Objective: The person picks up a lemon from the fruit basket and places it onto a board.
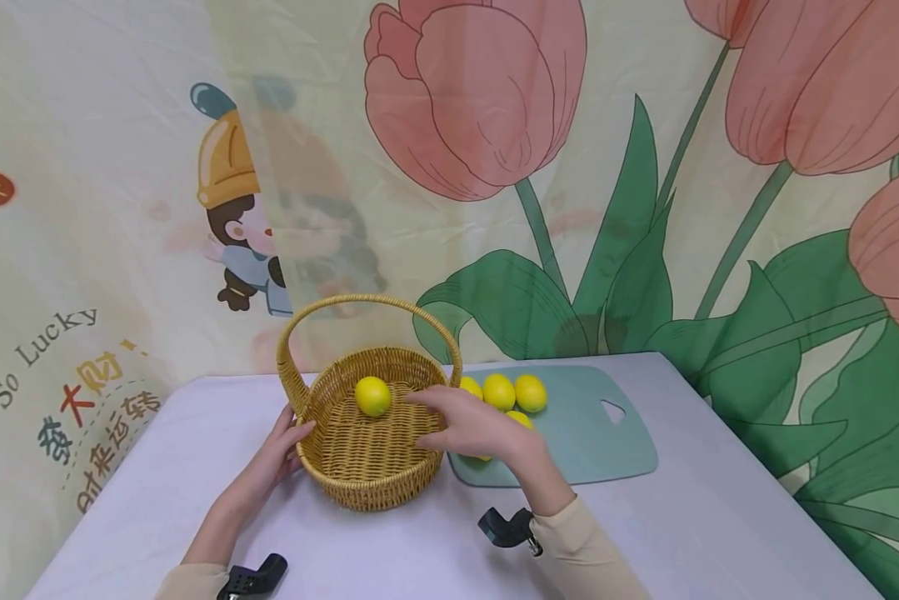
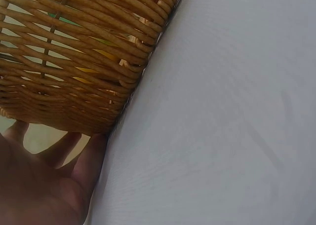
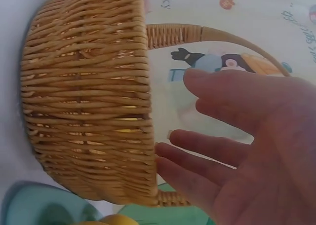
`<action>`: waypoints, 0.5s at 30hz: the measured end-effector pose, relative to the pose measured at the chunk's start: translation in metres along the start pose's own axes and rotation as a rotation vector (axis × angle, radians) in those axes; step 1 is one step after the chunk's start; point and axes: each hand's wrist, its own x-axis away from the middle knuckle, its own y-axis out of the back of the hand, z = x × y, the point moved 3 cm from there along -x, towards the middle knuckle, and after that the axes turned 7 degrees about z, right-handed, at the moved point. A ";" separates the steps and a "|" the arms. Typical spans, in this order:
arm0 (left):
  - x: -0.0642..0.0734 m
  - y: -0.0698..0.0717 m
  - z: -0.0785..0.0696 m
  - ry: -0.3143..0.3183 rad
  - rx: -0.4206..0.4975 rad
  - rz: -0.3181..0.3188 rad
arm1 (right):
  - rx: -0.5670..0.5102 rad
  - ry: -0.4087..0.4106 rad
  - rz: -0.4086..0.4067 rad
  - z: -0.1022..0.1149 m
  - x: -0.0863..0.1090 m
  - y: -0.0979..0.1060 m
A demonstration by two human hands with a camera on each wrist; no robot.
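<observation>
A wicker basket with a tall arched handle stands on the table, holding one yellow lemon near its back wall. My left hand touches the basket's left side, and the left wrist view shows its fingers stretched against the woven wall. Over the right rim reaches my right hand, fingers spread and nothing between them. In the right wrist view its fingertips are at and above the rim. Several more lemons lie right of the basket, some partly hidden behind my right hand.
Beneath those lemons is a pale green cutting board with a triangular hole, right beside the basket. A white cloth covers the table. Behind hangs a curtain printed with tulips and a cartoon figure.
</observation>
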 end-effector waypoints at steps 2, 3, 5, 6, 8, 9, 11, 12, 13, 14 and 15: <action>0.000 0.000 0.000 -0.003 0.001 0.004 | -0.004 0.019 -0.001 -0.001 -0.005 -0.003; 0.000 -0.001 0.000 -0.005 0.003 0.006 | -0.007 0.026 -0.001 -0.001 -0.008 -0.005; 0.000 -0.001 0.000 -0.007 0.005 0.006 | -0.029 0.041 0.000 -0.003 -0.013 -0.008; 0.000 -0.001 0.000 -0.007 0.005 0.006 | -0.041 0.042 -0.001 -0.003 -0.015 -0.010; -0.001 -0.001 0.001 -0.007 0.009 0.007 | -0.070 0.034 -0.004 -0.006 -0.019 -0.012; -0.001 -0.001 0.001 -0.007 0.011 0.006 | -0.078 0.029 -0.008 -0.007 -0.021 -0.013; -0.001 -0.002 0.001 -0.005 0.011 0.006 | -0.087 0.021 -0.016 -0.009 -0.025 -0.015; -0.001 -0.001 0.001 -0.004 0.012 0.005 | -0.080 0.017 -0.020 -0.010 -0.027 -0.016; -0.001 -0.001 0.001 -0.001 0.011 0.001 | -0.074 0.014 -0.022 -0.010 -0.029 -0.017; -0.001 -0.001 0.001 0.001 0.008 0.000 | -0.068 0.012 -0.023 -0.010 -0.031 -0.017; -0.001 -0.001 0.000 -0.003 0.010 0.001 | -0.056 0.010 -0.026 -0.010 -0.032 -0.018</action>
